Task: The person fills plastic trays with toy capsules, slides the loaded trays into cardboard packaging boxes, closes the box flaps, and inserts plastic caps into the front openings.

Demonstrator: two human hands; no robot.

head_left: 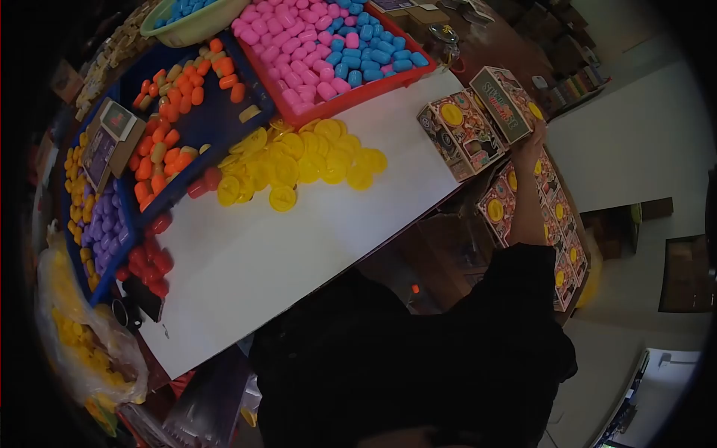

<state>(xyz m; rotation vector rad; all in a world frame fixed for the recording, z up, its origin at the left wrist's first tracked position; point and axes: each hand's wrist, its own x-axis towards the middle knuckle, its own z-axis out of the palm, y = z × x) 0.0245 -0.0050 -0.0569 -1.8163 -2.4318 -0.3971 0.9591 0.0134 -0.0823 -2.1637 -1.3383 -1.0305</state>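
Observation:
My right hand (529, 148) reaches out to the right, its fingers closed around the near end of a printed cardboard box (502, 106) with a green panel and a yellow disc on it. Just left of that box, and close against it, stands a second printed box (461, 133) on the corner of the white tabletop. My left hand is out of sight. Yellow plastic coins (310, 158) lie in a loose heap on the white board (299, 239).
A red tray (358, 95) holds pink and blue capsules. Blue trays (213, 127) hold orange, tan, purple and yellow pieces. Red pieces (151, 257) lie at the board's left edge. More printed boxes (556, 216) are packed together below my right arm. A plastic bag (89, 343) hangs lower left.

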